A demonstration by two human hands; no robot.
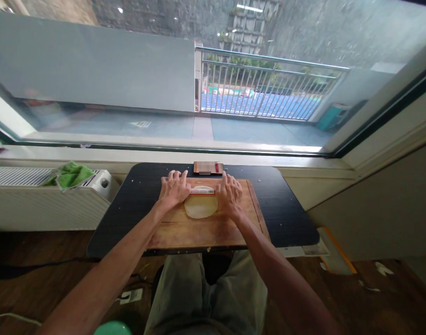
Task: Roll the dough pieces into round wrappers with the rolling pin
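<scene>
A thin, pale, roughly round sheet of dough (200,207) lies on a wooden board (199,237). Across its far part runs a narrow white bar (202,190) with a red edge and small print; its ends go out of sight at my hands. My left hand (174,188) is at the bar's left end, fingers bent forward and thumb against it. At the right end, my right hand (229,190) rests in a similar way, fingers pointing away from me. What lies under both palms is hidden.
The board sits on a black table (286,209) by a window. Behind the board is a small flat box (208,168). A green cloth (74,175) lies on the radiator (48,207) at left. Below are a power strip (131,296) and a green round object (112,328).
</scene>
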